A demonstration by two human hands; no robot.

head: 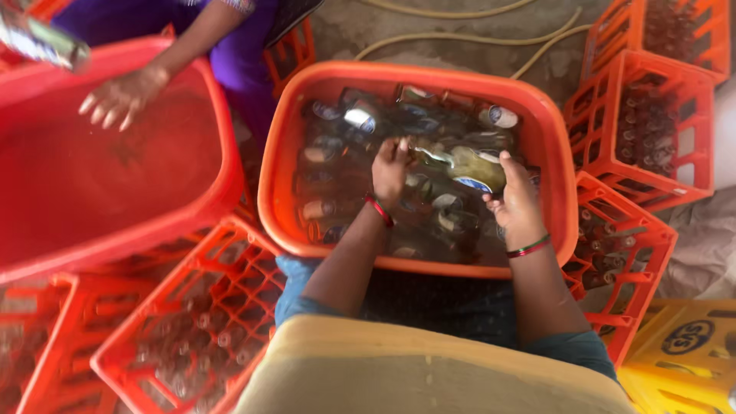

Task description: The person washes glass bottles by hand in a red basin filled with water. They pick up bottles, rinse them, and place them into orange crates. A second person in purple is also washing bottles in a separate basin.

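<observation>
While both hands grip one glossy greenish glass bottle (460,165), left hand (389,170) at its neck, right hand (517,203) at its base, water fills the rounded orange plastic tub (418,77).

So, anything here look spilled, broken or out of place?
Nothing clearly broken or spilled. The bottles lie jumbled in the water-filled orange tub, several with labels peeling. Both hands, left and right, hold one bottle over it. A yellow hose trails across the floor behind.
</observation>
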